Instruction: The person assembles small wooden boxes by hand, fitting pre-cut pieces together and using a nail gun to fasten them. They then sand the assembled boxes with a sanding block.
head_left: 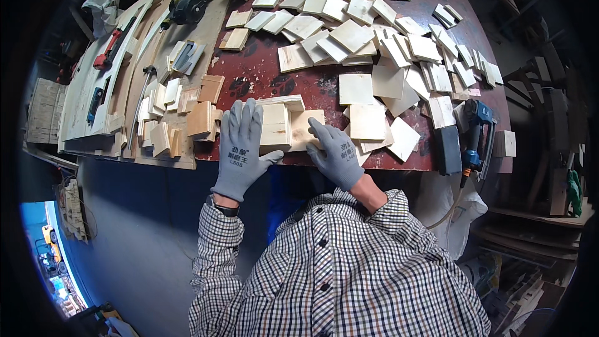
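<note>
At the near edge of the red table, a small assembly of pale wooden blocks lies between my gloved hands. A raised block sits on its left part, with a thin strip along the back, and a lower flat board extends to the right. My left hand rests against the assembly's left end, fingers stretched out and thumb apart along the near side. My right hand is at the right end of the flat board, two digits spread apart over it; its other fingers are partly hidden. Both hands wear grey gloves.
Many loose square wooden pieces are heaped across the table. A blue air nailer hangs at the right edge beside a dark block. Leftward lie small wood offcuts, a hammer, a black tool and a red-handled tool.
</note>
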Demonstrator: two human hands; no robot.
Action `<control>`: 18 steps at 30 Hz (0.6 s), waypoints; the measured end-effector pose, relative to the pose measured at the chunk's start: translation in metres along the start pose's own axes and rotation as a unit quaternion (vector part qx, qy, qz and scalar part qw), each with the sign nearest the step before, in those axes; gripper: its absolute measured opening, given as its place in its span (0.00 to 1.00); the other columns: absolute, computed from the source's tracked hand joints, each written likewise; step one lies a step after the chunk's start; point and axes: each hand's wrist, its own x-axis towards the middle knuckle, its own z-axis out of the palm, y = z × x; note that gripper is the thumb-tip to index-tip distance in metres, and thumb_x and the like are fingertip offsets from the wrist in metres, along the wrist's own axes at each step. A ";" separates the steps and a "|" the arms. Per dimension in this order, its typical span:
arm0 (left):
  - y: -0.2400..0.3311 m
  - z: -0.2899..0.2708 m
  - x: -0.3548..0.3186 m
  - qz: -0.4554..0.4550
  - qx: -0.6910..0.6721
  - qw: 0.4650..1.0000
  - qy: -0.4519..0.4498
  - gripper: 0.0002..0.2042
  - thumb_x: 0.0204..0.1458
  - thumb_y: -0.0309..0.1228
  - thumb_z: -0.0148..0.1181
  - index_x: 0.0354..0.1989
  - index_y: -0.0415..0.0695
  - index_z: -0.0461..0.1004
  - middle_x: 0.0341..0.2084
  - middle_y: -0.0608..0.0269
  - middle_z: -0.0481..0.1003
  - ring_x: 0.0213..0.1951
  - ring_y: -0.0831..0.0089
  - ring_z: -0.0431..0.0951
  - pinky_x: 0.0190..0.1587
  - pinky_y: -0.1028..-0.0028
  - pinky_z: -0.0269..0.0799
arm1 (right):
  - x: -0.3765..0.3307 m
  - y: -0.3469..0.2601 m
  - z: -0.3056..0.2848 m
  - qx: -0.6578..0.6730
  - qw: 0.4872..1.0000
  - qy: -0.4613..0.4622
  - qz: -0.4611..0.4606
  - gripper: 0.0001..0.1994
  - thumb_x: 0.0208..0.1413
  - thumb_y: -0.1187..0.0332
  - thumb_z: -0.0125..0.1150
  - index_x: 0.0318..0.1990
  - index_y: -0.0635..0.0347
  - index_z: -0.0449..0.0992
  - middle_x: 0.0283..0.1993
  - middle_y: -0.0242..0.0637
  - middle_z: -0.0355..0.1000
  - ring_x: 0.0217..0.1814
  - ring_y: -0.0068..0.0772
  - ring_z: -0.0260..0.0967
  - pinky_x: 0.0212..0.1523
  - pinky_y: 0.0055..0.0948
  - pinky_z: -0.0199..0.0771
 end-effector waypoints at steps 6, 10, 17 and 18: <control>0.000 0.014 0.004 0.027 0.038 0.996 -0.077 0.54 0.52 0.47 0.73 0.79 0.32 0.46 0.81 0.42 0.46 0.81 0.42 0.46 0.81 0.47 0.43 | -0.011 0.008 0.003 -0.010 0.997 0.048 -0.052 0.32 0.57 0.69 0.69 0.70 0.58 0.69 0.52 0.45 0.77 0.52 0.48 0.75 0.54 0.44 0.75; -0.001 0.022 0.006 0.028 0.018 0.998 -0.057 0.51 0.52 0.44 0.74 0.79 0.33 0.51 0.80 0.43 0.49 0.79 0.42 0.50 0.80 0.47 0.47 | -0.016 0.018 0.009 0.000 0.995 0.076 -0.059 0.27 0.60 0.67 0.67 0.67 0.57 0.71 0.53 0.41 0.77 0.53 0.45 0.75 0.53 0.43 0.75; 0.001 0.016 0.007 0.047 -0.016 0.998 -0.042 0.50 0.60 0.54 0.66 0.79 0.32 0.48 0.78 0.34 0.51 0.79 0.37 0.50 0.78 0.45 0.48 | -0.020 0.020 0.012 -0.010 0.990 0.107 -0.088 0.24 0.61 0.67 0.66 0.65 0.55 0.72 0.51 0.37 0.77 0.52 0.42 0.75 0.52 0.41 0.74; 0.000 0.016 0.008 0.048 -0.022 0.998 -0.042 0.50 0.61 0.55 0.65 0.80 0.33 0.47 0.77 0.33 0.51 0.79 0.36 0.49 0.78 0.45 0.48 | -0.019 0.021 0.013 -0.007 0.990 0.109 -0.086 0.24 0.61 0.67 0.66 0.65 0.55 0.72 0.51 0.36 0.77 0.52 0.41 0.75 0.52 0.41 0.74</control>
